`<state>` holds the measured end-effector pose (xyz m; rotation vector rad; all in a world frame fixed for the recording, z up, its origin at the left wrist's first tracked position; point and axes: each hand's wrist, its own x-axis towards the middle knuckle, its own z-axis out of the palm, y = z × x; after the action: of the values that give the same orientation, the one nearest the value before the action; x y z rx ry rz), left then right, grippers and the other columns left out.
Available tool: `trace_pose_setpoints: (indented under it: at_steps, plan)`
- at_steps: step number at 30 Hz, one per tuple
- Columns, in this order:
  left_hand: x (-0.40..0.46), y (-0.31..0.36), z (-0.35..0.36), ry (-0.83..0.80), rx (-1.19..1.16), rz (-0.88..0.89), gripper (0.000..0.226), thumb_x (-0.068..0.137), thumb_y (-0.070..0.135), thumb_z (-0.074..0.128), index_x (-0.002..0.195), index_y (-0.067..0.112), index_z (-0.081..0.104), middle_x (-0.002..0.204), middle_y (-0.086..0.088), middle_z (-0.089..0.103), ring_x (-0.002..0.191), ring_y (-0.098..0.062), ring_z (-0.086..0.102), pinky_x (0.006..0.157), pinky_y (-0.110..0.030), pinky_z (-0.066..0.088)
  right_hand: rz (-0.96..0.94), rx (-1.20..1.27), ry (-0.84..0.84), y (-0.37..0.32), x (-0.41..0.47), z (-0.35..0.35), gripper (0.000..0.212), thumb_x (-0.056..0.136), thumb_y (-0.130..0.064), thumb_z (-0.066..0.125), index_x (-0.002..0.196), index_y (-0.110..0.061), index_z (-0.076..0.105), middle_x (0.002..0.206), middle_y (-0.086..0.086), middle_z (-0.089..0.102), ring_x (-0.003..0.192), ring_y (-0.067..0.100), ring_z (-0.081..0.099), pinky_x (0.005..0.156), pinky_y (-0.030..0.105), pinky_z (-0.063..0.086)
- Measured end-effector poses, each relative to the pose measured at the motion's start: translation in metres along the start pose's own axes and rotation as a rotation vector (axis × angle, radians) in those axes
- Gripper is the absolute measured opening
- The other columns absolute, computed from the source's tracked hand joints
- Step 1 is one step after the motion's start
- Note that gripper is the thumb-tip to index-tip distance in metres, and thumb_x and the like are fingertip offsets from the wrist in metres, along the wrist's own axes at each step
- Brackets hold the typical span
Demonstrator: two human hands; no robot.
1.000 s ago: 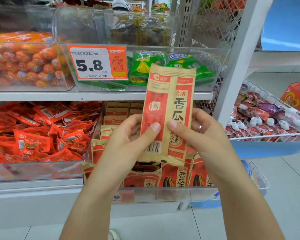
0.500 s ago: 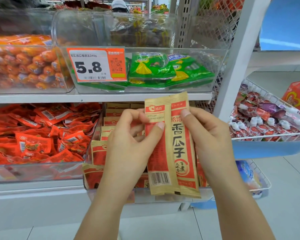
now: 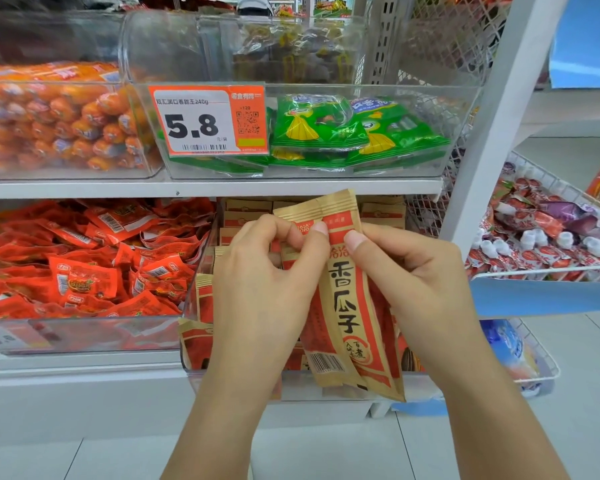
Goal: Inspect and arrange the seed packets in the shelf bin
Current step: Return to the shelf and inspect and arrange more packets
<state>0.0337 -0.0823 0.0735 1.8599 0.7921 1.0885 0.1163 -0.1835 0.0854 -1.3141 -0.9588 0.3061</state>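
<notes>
Head view: both hands hold one seed packet (image 3: 347,299) directly in front of the clear shelf bin (image 3: 201,271) on the lower shelf. Left hand (image 3: 267,289) has its fingers curled, thumb and forefinger pinching the packet's upper left portion; right hand (image 3: 413,282) pinches the upper right portion, thumb on the printed face. Neither hand is free. Packet long axis runs near vertical, top edge tilted slightly left and toward the shelf, bottom edge hanging in front of the bin's front wall. Further packets (image 3: 243,216) of the same kind stand in rows inside the bin, behind and below the hands. Both hands are about equally near the bin opening; the held packet lies between them. The upper shelf edge (image 3: 208,188) sits just above the packet's top, so headroom for entry appears limited. Judgement: insertion will likely require moving the packet forward and down, clearing the front wall, into a gap among the standing rows.
</notes>
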Motion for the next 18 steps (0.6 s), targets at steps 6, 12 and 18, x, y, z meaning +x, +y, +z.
trace_pose_setpoints:
  at_steps: [6, 12, 18]
  plan:
    - [-0.0016, -0.0016, -0.0002, -0.054, 0.036, 0.087, 0.024, 0.093, 0.04, 0.044, 0.078, 0.028, 0.058, 0.076, 0.006, 0.063, 0.07, -0.015, 0.059, 0.06, -0.034, 0.042, 0.012, 0.001, 0.007, 0.0003, 0.0004, 0.0005, 0.024, 0.093, -0.015, 0.058, 0.09, -0.032, 0.075, 0.077, -0.009, 0.076, 0.074, 0.005, 0.071, 0.063, 0.015, 0.053]
    - [-0.0002, -0.0055, -0.0004, -0.092, -0.006, 0.087, 0.023, 0.099, 0.024, 0.048, 0.078, 0.022, 0.058, 0.075, 0.005, 0.061, 0.07, -0.016, 0.056, 0.062, -0.031, 0.037, 0.01, -0.011, 0.006, 0.0021, 0.001, 0.0003, 0.023, 0.094, -0.017, 0.058, 0.092, -0.032, 0.075, 0.081, -0.008, 0.076, 0.078, 0.008, 0.072, 0.066, 0.018, 0.054]
    - [0.0009, -0.0048, -0.0006, -0.183, -0.18, 0.042, 0.015, 0.096, 0.04, 0.057, 0.095, 0.026, 0.062, 0.087, 0.009, 0.07, 0.078, -0.005, 0.067, 0.068, -0.032, 0.055, 0.059, -0.013, 0.124, 0.0057, 0.0041, -0.0043, 0.02, 0.094, -0.017, 0.059, 0.093, -0.024, 0.077, 0.078, -0.004, 0.076, 0.073, 0.009, 0.071, 0.061, 0.02, 0.054]
